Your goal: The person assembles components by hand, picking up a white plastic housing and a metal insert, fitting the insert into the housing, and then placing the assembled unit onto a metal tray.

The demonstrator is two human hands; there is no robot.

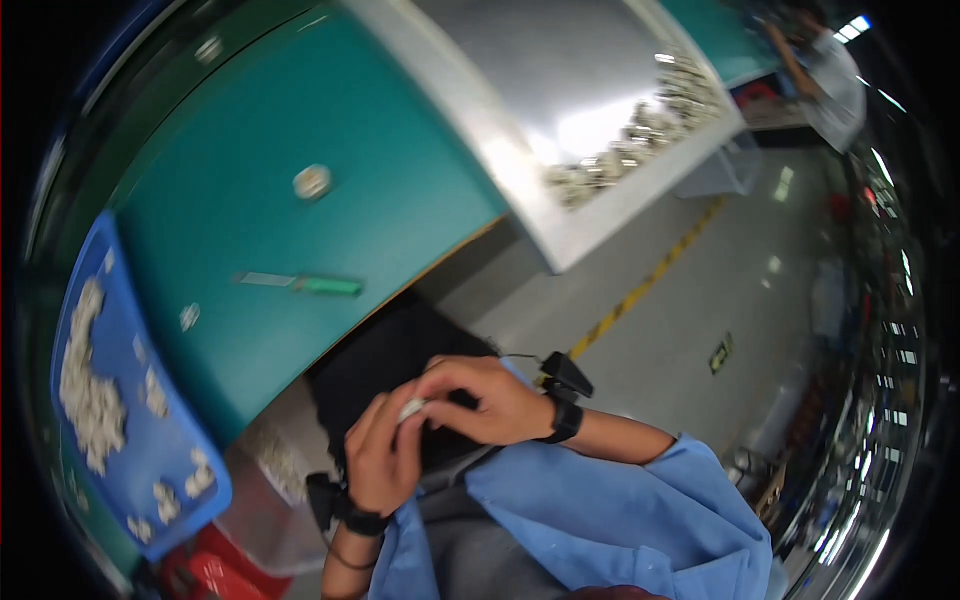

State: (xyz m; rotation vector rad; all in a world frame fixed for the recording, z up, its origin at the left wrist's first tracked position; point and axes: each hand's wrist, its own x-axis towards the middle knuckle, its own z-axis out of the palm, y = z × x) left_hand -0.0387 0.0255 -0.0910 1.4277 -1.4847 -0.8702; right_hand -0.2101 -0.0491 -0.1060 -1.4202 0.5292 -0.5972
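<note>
Over my lap, my left hand and my right hand meet, fingertips pinched around one small whitish part. Fingers cover most of it, so its exact kind does not show. Both hands are apart from the green table. On that table, beyond my hands, lies a cutter knife with a green handle and a pale blade. A round whitish roll-like item sits farther back, blurred. Nearer the left, a small clear-white piece rests on the surface.
At the left, a blue tray holds heaps of small whitish parts. Below it are a clear bin and a red container. A metal-framed tray with many similar parts stands at the far right. Another person works beyond it.
</note>
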